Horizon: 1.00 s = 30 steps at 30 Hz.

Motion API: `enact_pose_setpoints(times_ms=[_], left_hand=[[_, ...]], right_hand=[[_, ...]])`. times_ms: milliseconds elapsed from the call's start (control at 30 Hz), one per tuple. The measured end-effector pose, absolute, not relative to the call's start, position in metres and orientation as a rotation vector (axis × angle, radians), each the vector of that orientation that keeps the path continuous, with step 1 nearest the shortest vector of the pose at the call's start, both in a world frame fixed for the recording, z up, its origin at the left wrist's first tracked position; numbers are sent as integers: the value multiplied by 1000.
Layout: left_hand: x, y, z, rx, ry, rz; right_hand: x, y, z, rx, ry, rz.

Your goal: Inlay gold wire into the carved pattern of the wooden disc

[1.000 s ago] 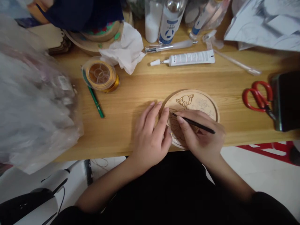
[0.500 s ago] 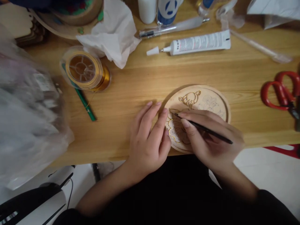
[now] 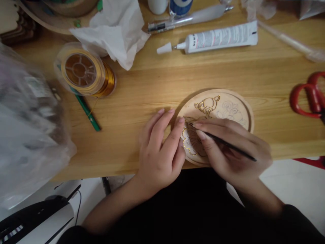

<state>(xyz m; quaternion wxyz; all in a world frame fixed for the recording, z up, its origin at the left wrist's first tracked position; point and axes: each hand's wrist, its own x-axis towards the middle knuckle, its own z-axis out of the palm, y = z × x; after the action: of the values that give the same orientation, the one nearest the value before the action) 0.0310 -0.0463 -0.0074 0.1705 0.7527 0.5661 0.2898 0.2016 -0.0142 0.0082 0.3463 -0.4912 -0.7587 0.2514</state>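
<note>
A round wooden plate with a raised rim lies near the table's front edge. On it are pencilled flower outlines and gold wire set along some of the lines. My right hand rests over the plate, its fingers pinching thin black tweezers. The tips point down at a leaf-like outline at the plate's left side. Flat beside the plate is my left hand, fingers spread, the index fingertip on the plate's left edge. My right hand hides part of the drawing.
A spool of gold wire stands at left over a green pen. Crumpled tissue, a glue tube and a clear pen-like tool lie behind. Red-handled scissors are at right, a plastic bag at far left.
The view has shifted slightly, so things at the back sit higher. The tweezers' tips have moved a little right and down along the drawing. My left hand stays in place.
</note>
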Motion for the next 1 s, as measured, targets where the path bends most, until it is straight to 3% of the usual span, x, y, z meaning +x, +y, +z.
enact_pose_setpoints(times_ms=[1000], left_hand=[[37,-49,-10,2273,1680,759]], right_hand=[[198,-17,10,-1341,-1936,653]])
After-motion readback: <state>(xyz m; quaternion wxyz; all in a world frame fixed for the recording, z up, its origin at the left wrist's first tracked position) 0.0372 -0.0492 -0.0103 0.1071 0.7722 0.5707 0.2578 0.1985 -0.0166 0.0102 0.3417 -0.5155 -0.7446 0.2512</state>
